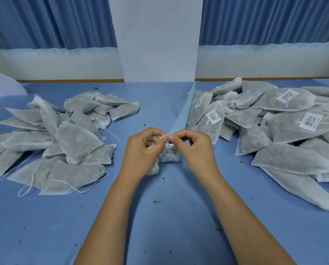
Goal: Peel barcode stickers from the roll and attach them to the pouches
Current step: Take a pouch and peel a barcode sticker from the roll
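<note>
Over table (159, 222), left hand (140, 152), right hand (195, 148) pinching drawstring (161, 139)

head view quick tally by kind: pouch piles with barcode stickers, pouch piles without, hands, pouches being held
Stickered pouch pile: 1
Unstickered pouch pile: 1
Hands: 2, left hand and right hand
Held pouch, its string pinched by both hands: 1
Total: 5
</note>
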`<state>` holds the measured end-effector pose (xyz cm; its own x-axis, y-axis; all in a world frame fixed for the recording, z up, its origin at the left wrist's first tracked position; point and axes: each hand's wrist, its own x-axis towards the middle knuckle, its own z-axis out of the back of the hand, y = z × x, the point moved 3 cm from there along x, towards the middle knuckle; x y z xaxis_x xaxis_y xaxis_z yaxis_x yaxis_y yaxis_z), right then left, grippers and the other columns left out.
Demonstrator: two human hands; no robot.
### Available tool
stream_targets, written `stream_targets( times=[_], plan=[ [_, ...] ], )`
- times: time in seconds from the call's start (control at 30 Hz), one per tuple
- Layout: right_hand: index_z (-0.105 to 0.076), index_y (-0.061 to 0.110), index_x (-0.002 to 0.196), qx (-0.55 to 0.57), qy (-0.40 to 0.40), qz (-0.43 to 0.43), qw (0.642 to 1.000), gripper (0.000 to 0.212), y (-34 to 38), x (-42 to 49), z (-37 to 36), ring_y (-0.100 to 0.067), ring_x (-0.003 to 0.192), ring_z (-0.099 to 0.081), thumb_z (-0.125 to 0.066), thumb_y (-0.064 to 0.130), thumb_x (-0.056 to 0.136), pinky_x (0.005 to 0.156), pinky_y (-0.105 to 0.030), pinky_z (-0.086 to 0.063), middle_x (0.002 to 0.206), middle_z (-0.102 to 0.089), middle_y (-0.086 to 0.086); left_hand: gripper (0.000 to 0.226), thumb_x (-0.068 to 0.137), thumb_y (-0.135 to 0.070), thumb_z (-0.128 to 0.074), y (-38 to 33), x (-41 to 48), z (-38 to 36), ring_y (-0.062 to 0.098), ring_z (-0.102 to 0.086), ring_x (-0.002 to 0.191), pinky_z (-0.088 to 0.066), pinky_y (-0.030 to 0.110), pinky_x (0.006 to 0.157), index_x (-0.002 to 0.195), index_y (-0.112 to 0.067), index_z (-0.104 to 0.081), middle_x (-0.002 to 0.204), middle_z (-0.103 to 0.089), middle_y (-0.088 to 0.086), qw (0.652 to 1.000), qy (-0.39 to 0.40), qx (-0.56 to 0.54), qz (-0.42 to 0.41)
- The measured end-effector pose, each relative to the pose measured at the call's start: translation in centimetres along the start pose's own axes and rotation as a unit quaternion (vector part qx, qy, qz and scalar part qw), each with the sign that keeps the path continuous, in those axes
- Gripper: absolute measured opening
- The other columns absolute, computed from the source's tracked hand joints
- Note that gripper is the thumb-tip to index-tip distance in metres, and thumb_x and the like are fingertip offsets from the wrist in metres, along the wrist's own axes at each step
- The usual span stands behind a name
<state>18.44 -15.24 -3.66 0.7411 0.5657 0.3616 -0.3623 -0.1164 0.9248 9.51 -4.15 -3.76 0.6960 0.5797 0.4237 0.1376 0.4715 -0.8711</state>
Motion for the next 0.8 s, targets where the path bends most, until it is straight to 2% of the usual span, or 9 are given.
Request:
stream_targets(
  times=[0.17, 0.23, 0.33, 0.43, 0.5, 0.57, 0.67, 0.8],
  plan=[
    [-0.061, 0.014, 0.079, -0.087, 0.021, 0.029, 0.996, 0.011, -0.1, 0.1, -0.4, -0.014, 0.072, -0.053, -0.060, 0.013, 0.089, 0.072, -0.027, -0.043, 0.076, -0.062, -0.002, 0.014, 0.089, -0.010, -0.065, -0.1, 0.2, -0.2, 0.004, -0.043, 0.039, -0.038, 0.012, 0.046, 0.075, -0.013, -0.066, 0.045, -0.050, -0.010, 0.997, 0.034, -0.051, 0.056],
    [-0.055, 0.016, 0.080, -0.173, 0.018, 0.076, 0.982, 0.012, 0.1, 0.1, -0.4, -0.020, 0.074, -0.053, -0.056, 0.011, 0.091, 0.077, -0.032, -0.041, 0.077, -0.058, 0.000, 0.013, 0.089, -0.012, -0.063, 0.1, 0.1, -0.2, 0.006, -0.040, 0.040, -0.037, 0.012, 0.046, 0.079, -0.010, -0.070, 0.046, -0.045, -0.009, 0.988, 0.074, -0.084, 0.103],
    [-0.056, 0.012, 0.081, -0.241, 0.002, 0.145, 0.960, 0.010, 0.5, 0.0, -0.4, -0.017, 0.071, -0.050, -0.056, 0.011, 0.091, 0.082, -0.036, -0.040, 0.080, -0.055, 0.005, 0.012, 0.084, -0.018, -0.065, 0.2, -0.1, -0.2, 0.007, -0.034, 0.044, -0.034, 0.013, 0.045, 0.082, -0.010, -0.074, 0.049, -0.038, -0.008, 0.964, 0.117, -0.183, 0.153],
    [-0.063, 0.010, 0.082, -0.204, -0.002, 0.156, 0.966, 0.009, 0.7, 0.0, -0.1, -0.016, 0.071, -0.052, -0.059, 0.011, 0.090, 0.081, -0.037, -0.042, 0.081, -0.060, 0.003, 0.011, 0.074, -0.025, -0.068, 0.0, -0.1, -0.1, 0.006, -0.032, 0.042, -0.034, 0.012, 0.044, 0.068, -0.018, -0.072, 0.050, -0.040, -0.007, 0.944, 0.108, -0.247, 0.192],
    [-0.067, 0.009, 0.087, -0.166, -0.031, 0.166, 0.972, 0.010, 1.1, -0.1, 0.1, -0.015, 0.072, -0.054, -0.059, 0.014, 0.089, 0.079, -0.029, -0.040, 0.085, -0.063, 0.005, 0.015, 0.076, -0.021, -0.068, 0.1, 0.0, -0.1, 0.006, -0.032, 0.040, -0.035, 0.013, 0.042, 0.061, -0.019, -0.069, 0.050, -0.043, -0.007, 0.937, 0.089, -0.264, 0.209],
    [-0.068, 0.009, 0.086, -0.146, -0.054, 0.192, 0.969, 0.011, 1.6, -0.4, 0.1, -0.015, 0.071, -0.054, -0.065, 0.019, 0.084, 0.075, -0.024, -0.039, 0.084, -0.064, 0.004, 0.022, 0.083, -0.015, -0.066, 0.4, 0.1, 0.0, 0.006, -0.032, 0.040, -0.035, 0.014, 0.043, 0.062, -0.018, -0.069, 0.051, -0.045, -0.007, 0.938, 0.077, -0.263, 0.211],
    [-0.069, 0.005, 0.079, -0.163, -0.047, 0.230, 0.958, 0.013, 1.7, -0.7, -0.3, -0.018, 0.070, -0.057, -0.074, 0.017, 0.079, 0.072, -0.029, -0.044, 0.078, -0.066, -0.001, 0.021, 0.087, -0.012, -0.062, 0.4, 0.1, 0.0, 0.007, -0.033, 0.042, -0.035, 0.015, 0.047, 0.066, -0.012, -0.064, 0.051, -0.045, -0.006, 0.947, 0.083, -0.242, 0.197],
    [-0.071, 0.003, 0.076, -0.152, -0.057, 0.229, 0.960, 0.009, 1.5, -0.5, 0.1, -0.018, 0.071, -0.061, -0.069, 0.010, 0.081, 0.073, -0.032, -0.047, 0.074, -0.068, -0.002, 0.033, 0.088, -0.015, -0.062, 0.3, 0.0, 0.0, 0.008, -0.034, 0.043, -0.036, 0.014, 0.046, 0.055, -0.019, -0.063, 0.053, -0.045, -0.004, 0.951, 0.100, -0.228, 0.184]
  ],
)
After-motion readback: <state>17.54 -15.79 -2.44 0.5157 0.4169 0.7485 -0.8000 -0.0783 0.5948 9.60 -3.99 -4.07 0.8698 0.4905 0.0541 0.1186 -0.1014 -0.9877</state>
